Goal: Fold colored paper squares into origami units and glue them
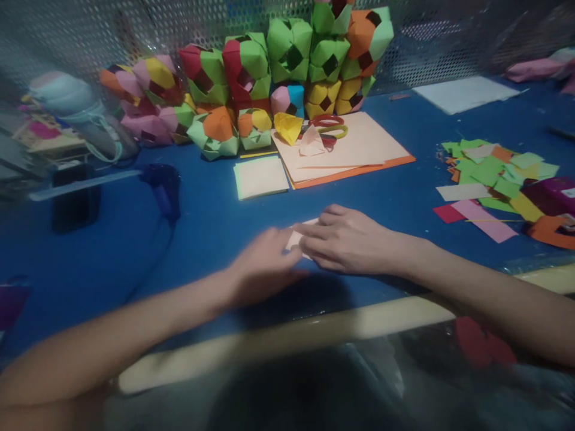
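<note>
Right hand (345, 239) lies, fingers bent, over a small pale paper piece (294, 240) on the blue desk (211, 221); left hand (265, 263), blurred, is at its left side. From my end I cannot tell whether either one pinches it. Beyond them I see a square stack of pale paper sheets (261, 178)

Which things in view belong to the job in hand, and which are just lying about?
Seemingly in the job: pale paper at the left hand and right hand; square paper stack; folded paper blocks.

Seemingly just lying about: grey bottle; dark flat slab; white sheet.
</note>
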Tool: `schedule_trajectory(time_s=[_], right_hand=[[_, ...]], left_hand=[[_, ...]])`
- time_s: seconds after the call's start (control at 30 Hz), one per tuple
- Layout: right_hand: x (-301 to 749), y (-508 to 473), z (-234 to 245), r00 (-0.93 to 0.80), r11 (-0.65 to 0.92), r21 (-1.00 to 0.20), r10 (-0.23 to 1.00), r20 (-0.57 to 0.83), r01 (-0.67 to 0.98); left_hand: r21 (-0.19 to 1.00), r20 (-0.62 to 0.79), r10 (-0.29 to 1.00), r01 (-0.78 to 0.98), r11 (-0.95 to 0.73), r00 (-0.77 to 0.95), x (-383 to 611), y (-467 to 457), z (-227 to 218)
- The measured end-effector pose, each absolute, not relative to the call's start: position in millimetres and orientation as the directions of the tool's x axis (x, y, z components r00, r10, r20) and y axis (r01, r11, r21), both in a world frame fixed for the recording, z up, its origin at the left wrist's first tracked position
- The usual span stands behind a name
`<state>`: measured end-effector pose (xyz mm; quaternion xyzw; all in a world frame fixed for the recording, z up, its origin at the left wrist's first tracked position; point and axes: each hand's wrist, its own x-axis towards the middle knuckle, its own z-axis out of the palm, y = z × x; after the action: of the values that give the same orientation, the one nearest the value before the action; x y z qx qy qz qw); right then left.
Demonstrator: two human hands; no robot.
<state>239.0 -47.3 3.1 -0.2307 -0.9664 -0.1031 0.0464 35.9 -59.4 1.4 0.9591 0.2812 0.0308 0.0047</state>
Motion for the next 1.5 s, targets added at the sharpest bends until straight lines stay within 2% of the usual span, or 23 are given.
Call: schedule_trajectory(time_s=[0.13,0.33,0.53,0.63,0.7,0.83,0.9,1.07,1.2,1.3,1.37,1.5], right_hand=[[242,-48,6,-0.861,0.842,0.181,0.495,0.118,0.509],[256,-43,12,-0.779,0.756,0.207,0.625,0.055,0.621],[274,-32,15,-0.693,0.679,0.234,0.720,-0.032,0.696],[279,-28,18,-0.659,0.657,0.170,0.750,-0.049,0.735],[278,-27,18,-0.630,0.631,0.088,0.776,-0.043,0.771],[268,-24,11,-0.463,0.467,-0.146,0.884,0.060,0.872],[260,-22,2,-0.412,0.427,-0.220,0.904,0.112,0.877],[253,-17,-15,-0.484,0.499,-0.211,0.867,0.122,0.841],[256,-14,-17,-0.497,0.512,-0.243,0.859,0.125,0.824],[258,-13,-16,-0.511,0.522,-0.273,0.852,0.118,0.808],[259,-12,-15,-0.520,0.531,-0.294,0.845,0.120,0.795],[257,-10,-18,-0.553,0.565,-0.348,0.821,0.143,0.749]], left_hand=[[-0.062,0.060,0.544,0.547,-0.835,0.837,34,-63,0],[-0.052,0.017,0.609,0.608,-0.792,0.793,26,-65,-2],[-0.136,-0.013,0.633,0.626,-0.768,0.774,21,-60,2],[-0.133,-0.001,0.646,0.640,-0.757,0.764,20,-59,2],[-0.125,0.023,0.651,0.649,-0.751,0.758,19,-58,1],[-0.115,0.083,0.625,0.631,-0.768,0.776,19,-56,1],[-0.130,0.110,0.615,0.625,-0.770,0.781,18,-56,2],[-0.178,0.123,0.612,0.624,-0.761,0.781,17,-58,5],[-0.204,0.061,0.649,0.646,-0.736,0.759,14,-58,9],[-0.160,-0.024,0.698,0.687,-0.709,0.716,13,-51,15],[-0.105,-0.021,0.744,0.739,-0.666,0.668,14,-45,17],[0.135,0.069,0.748,0.736,-0.663,0.661,16,-36,15]])
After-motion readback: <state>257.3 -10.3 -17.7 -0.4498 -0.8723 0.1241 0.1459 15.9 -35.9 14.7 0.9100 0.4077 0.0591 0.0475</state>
